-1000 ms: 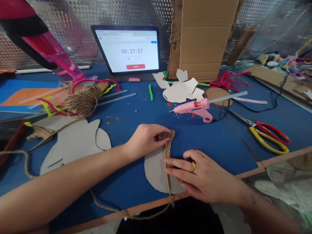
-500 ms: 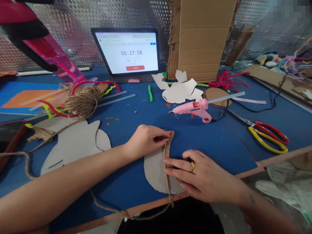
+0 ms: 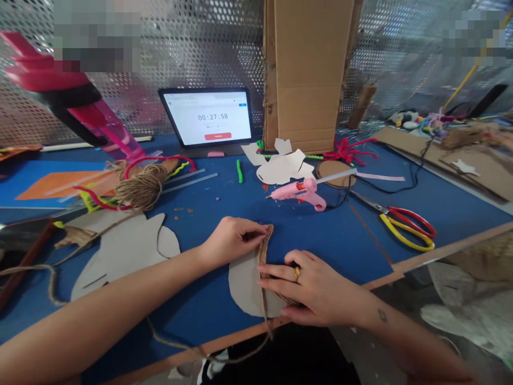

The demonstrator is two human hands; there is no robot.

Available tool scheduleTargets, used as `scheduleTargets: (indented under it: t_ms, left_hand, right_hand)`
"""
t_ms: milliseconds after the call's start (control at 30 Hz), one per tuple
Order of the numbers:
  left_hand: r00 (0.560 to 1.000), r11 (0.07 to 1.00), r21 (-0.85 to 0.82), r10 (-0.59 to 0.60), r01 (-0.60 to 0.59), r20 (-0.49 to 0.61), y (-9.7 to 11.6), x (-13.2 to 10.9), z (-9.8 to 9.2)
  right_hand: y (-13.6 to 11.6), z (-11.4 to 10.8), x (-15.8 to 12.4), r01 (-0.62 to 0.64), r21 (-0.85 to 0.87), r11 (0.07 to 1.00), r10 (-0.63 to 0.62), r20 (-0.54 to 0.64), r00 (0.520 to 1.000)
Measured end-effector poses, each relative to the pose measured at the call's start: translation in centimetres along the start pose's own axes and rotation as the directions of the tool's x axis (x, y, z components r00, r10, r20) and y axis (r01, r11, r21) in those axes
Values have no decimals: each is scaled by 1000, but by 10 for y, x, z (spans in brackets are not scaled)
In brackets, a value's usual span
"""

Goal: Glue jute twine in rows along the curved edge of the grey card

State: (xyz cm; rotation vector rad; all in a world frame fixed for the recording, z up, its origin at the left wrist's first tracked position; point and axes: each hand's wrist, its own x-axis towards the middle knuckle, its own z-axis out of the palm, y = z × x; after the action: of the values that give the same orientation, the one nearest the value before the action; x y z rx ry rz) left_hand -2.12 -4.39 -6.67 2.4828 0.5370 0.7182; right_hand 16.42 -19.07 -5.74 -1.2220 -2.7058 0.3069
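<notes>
Under my hands lies a grey cardboard cutout (image 3: 244, 283) with a rounded edge. Rows of brown jute twine (image 3: 263, 253) run side by side along it, with more rows partly hidden by my right hand. My left hand (image 3: 230, 243) pinches the twine at the far, narrow end, thumb and index finger closed. Across the rows rest the stretched index and middle fingers of my right hand (image 3: 315, 289), which wears a gold ring; its thumb is near the cutout's front edge. A loose strand of twine hangs over the table edge and loops left.
Beyond my hands lies a pink glue gun (image 3: 296, 192) with a glue stick in it. Scissors (image 3: 401, 222) are at right. A larger grey cutout (image 3: 124, 246) and twine ball (image 3: 140, 184) lie left. A tablet (image 3: 212, 120), pink bottle (image 3: 108, 123) and cardboard box (image 3: 306, 80) stand behind.
The camera view has tilted up and turned slightly, so the table's things appear lower and mostly nearer the left. Both hands keep nearly the same hold on the twine and cutout.
</notes>
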Motion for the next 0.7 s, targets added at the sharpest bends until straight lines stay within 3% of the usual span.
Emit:
scheduleTargets:
  t_ms: [333,700]
  left_hand:
    - [999,999,-5,-44,45,26,6,10,4]
    - [992,990,76,-120,117,36,31,25,18]
  right_hand:
    - [2,-5,-1,28,-104,994,-32,-35,999]
    - [11,-7,-20,26,-105,994,-31,-51,998]
